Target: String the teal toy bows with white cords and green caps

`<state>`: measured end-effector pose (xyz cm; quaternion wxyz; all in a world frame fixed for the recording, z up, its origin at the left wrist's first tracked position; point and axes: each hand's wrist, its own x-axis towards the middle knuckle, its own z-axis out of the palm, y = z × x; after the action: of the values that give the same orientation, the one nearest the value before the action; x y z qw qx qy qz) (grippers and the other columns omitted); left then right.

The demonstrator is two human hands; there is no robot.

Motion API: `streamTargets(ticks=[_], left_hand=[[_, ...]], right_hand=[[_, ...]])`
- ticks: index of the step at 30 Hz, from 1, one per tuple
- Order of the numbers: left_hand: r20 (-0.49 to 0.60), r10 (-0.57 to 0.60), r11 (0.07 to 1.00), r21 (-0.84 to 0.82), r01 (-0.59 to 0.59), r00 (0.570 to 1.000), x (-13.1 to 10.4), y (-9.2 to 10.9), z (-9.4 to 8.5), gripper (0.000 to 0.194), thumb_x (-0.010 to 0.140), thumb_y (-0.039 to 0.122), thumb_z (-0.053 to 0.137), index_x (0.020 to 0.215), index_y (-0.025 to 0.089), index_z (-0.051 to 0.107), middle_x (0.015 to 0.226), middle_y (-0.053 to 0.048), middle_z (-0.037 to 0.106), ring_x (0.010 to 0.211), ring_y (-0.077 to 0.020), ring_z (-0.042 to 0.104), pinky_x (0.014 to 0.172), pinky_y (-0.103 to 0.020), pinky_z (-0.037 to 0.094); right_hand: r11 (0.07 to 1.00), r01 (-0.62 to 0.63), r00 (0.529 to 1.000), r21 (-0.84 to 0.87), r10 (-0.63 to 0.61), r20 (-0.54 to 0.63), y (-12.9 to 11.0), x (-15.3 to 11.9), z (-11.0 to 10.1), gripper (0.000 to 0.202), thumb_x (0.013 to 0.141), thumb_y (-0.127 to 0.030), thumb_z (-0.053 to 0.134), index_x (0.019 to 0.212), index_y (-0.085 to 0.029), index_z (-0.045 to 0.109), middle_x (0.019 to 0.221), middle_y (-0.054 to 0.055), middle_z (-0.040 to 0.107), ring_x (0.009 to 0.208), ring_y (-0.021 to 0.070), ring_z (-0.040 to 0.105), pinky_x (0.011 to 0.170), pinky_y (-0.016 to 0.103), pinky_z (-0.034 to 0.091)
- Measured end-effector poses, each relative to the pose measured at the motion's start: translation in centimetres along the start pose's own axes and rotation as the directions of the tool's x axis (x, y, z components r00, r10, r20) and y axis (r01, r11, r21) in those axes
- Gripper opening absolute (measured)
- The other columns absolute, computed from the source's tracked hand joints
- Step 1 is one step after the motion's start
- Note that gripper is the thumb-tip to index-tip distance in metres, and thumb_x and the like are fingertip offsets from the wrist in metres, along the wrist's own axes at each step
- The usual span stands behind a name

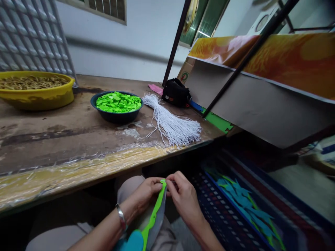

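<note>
A long bright green strip (154, 212) with a wavy edge hangs between my hands, with a grey sheet behind it and a rounded teal piece (134, 240) at its lower end. Thumb and fingers of my left hand (148, 191) pinch the strip near its top. My right hand (181, 195) is closed at the same tip, its thumb against the forefinger; what it pinches there is too small to make out. On the table above lie a dark bowl (117, 117) of green pieces (119, 102) and a bundle of white strings (174, 125).
A yellow basin (39, 96) of small rings stands at the table's left. Behind the strings sits a black bag (176, 92). The table's taped front edge (78, 170) runs above my lap. At lower right, a blue crate (225, 212) holds teal and green pieces.
</note>
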<state>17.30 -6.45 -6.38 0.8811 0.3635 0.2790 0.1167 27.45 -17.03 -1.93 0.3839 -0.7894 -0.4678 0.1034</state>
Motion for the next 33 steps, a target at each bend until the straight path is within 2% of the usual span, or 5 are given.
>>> streamTargets(ticks=[4,7,18,27,33], left_hand=[[-0.011,0.045,0.987,-0.154,-0.046,0.999,-1.2,-0.7,1.0,0.050,0.054,0.045,0.094,0.089,0.015,0.075,0.077,-0.006,0.076,0.065,-0.0163,0.067,0.070,-0.029,0.055],[-0.048,0.067,0.977,-0.200,-0.075,0.997,-1.8,-1.1,1.4,0.051,0.055,0.046,0.095,0.090,0.016,0.074,0.080,-0.005,0.076,0.065,-0.0149,0.066,0.066,-0.027,0.054],[-0.135,0.132,0.971,-0.182,-0.156,0.982,-2.2,-1.4,2.1,0.046,0.056,0.043,0.094,0.084,0.015,0.070,0.070,-0.002,0.073,0.062,-0.0113,0.062,0.061,-0.022,0.049],[-0.181,0.181,0.972,-0.116,-0.204,0.967,-2.5,-1.5,2.9,0.040,0.059,0.039,0.092,0.083,0.015,0.071,0.076,-0.002,0.073,0.074,-0.0141,0.063,0.069,-0.023,0.047],[-0.207,0.109,0.982,-0.131,-0.138,0.972,-2.8,-1.8,2.8,0.045,0.057,0.043,0.090,0.088,0.018,0.069,0.078,0.000,0.073,0.075,-0.0164,0.063,0.071,-0.024,0.047]], right_hand=[[0.979,0.114,0.993,-0.171,-0.115,0.004,0.1,-0.3,0.0,0.020,0.100,-0.023,0.042,0.085,-0.021,0.056,0.084,0.003,0.059,0.072,0.0177,0.060,0.066,0.028,0.043],[0.971,0.144,0.989,-0.190,-0.146,0.006,-0.1,-0.6,-0.1,0.018,0.102,-0.021,0.041,0.089,-0.021,0.055,0.082,0.002,0.061,0.071,0.0169,0.062,0.065,0.027,0.043],[0.932,0.202,0.979,-0.300,-0.202,0.030,-1.4,-1.2,-0.6,0.020,0.102,-0.017,0.042,0.087,-0.021,0.055,0.081,0.003,0.061,0.073,0.0172,0.061,0.067,0.027,0.041],[0.846,0.268,0.956,-0.462,-0.293,0.018,-2.0,-1.3,-0.8,0.019,0.100,-0.013,0.044,0.085,-0.020,0.053,0.079,0.003,0.058,0.071,0.0192,0.058,0.065,0.031,0.039],[0.763,0.278,0.951,-0.583,-0.303,0.057,-2.0,-1.7,0.4,0.021,0.094,-0.005,0.051,0.081,-0.020,0.056,0.083,0.004,0.060,0.075,0.0214,0.060,0.063,0.032,0.044]])
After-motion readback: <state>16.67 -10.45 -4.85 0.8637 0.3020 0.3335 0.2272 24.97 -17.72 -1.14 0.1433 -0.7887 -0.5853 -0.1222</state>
